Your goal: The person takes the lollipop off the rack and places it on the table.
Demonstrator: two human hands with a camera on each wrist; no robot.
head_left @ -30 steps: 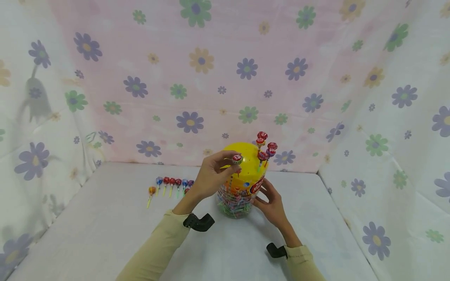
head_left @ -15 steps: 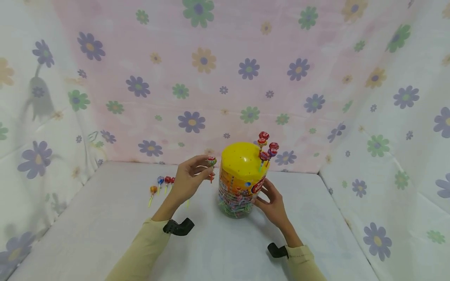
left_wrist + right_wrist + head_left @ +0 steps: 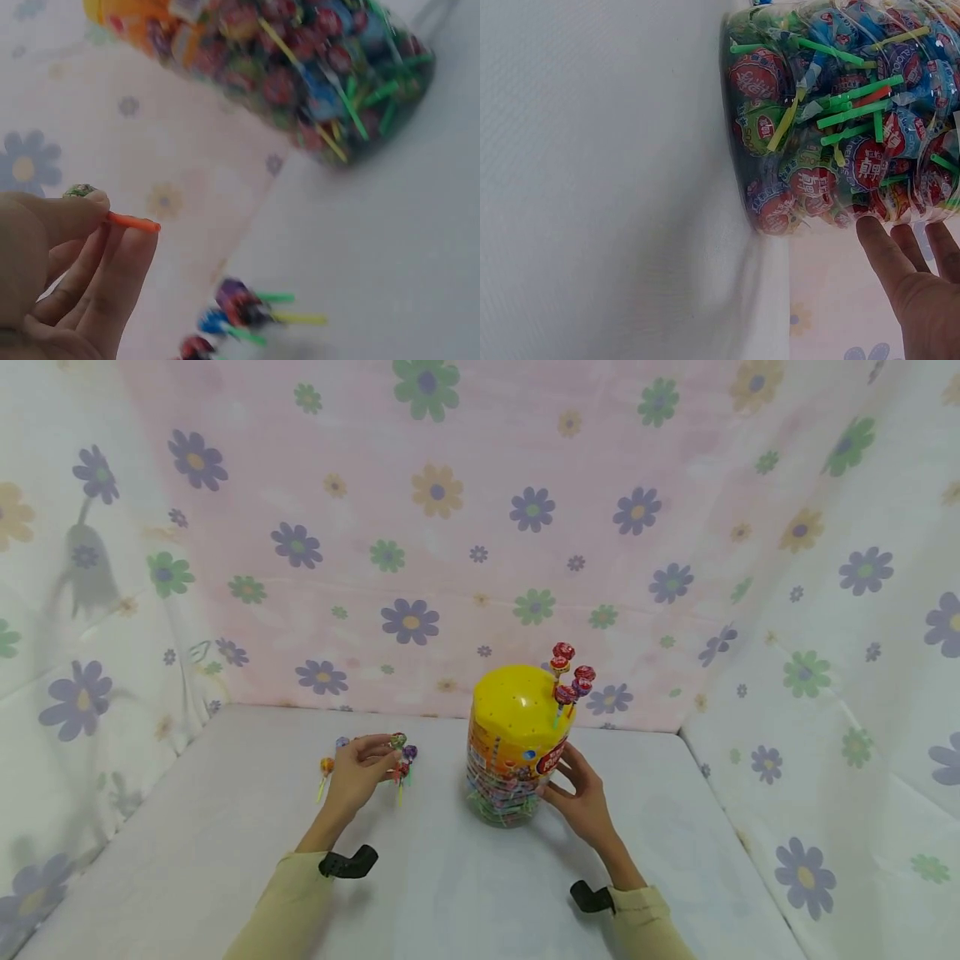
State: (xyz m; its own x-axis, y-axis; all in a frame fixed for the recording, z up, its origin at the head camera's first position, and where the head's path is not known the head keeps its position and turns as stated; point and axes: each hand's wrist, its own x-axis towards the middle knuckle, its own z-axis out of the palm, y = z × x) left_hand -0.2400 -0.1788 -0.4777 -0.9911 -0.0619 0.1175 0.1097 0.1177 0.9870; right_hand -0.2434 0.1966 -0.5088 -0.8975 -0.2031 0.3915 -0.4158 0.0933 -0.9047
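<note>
My left hand [image 3: 352,781] pinches a green-wrapped lollipop between thumb and fingers, close over the table lollipops. In the left wrist view, its orange stick [image 3: 135,223] pokes out past the thumb. A clear jar [image 3: 501,789] with a yellow lid [image 3: 513,697] stands upright, full of wrapped lollipops. My right hand [image 3: 581,797] rests against the jar's right side; in the right wrist view, nearly straight fingers [image 3: 889,259] touch its wall. Several red and purple lollipops [image 3: 585,673] stand in the right part of the lid, which has small holes.
Loose lollipops lie left of the jar, among them an orange one [image 3: 326,766] and a purple one [image 3: 410,752]; my left hand hides others in that row. The white table [image 3: 465,893] is enclosed by flower-patterned cloth [image 3: 480,527] at the back and sides.
My left hand has moved from over the jar's lid leftward and down to the loose lollipops, still holding the green-wrapped lollipop. My right hand and the jar have stayed put.
</note>
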